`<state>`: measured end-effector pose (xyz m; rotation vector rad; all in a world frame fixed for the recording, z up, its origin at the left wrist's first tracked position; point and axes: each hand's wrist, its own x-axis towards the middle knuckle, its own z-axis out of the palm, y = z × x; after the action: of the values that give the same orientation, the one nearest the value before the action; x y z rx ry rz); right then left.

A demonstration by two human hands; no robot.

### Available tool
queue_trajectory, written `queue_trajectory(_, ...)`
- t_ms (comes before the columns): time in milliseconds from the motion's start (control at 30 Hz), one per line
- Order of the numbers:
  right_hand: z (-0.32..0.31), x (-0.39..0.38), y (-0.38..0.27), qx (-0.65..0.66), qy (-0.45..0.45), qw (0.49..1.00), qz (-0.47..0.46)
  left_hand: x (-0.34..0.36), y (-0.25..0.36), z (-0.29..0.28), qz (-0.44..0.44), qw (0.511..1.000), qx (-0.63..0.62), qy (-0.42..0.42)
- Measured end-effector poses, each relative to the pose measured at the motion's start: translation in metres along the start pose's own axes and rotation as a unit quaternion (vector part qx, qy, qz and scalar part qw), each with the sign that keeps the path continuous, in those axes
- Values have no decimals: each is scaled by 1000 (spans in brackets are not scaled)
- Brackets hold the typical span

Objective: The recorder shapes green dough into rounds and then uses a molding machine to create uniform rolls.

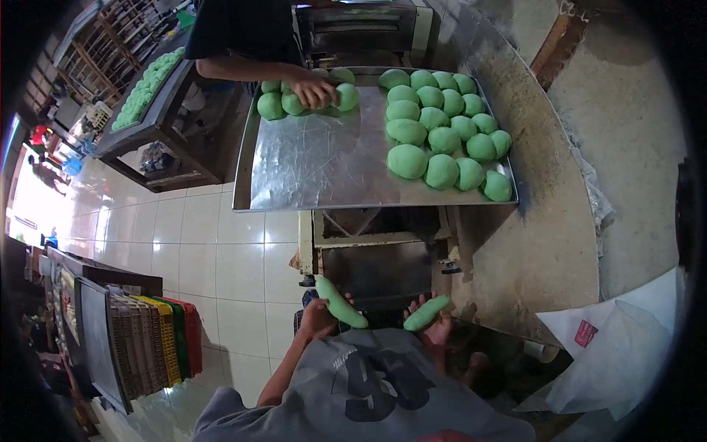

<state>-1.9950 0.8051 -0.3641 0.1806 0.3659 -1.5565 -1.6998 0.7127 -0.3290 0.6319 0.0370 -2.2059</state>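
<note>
My left hand (318, 318) holds a long green roll of dough (339, 303) close to my chest. In my right hand (437, 328) lies a shorter green dough roll (427, 313). Both hands hover below a machine's dark opening (375, 269). Above it sits a metal tray (324, 162) with several round green dough balls (442, 132) at its right and a few more at its far left. Another person's hand (315, 91) rests on those far-left balls (283, 103).
A second tray of green dough balls (147, 88) stands on a dark table at the left. Stacked coloured crates (158, 339) sit on the white tiled floor. White bags (626, 346) lie at the right on a grey counter (537, 243).
</note>
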Motion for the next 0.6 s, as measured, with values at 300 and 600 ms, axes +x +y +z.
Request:
queue_trajectory(300,-55,114,-9,-689,117,695,170,62,5,6,43,789,570,224)
queue_trajectory(600,-30,116,-22,-947,-81,285,124,69,-55,33,72,509,844,150)
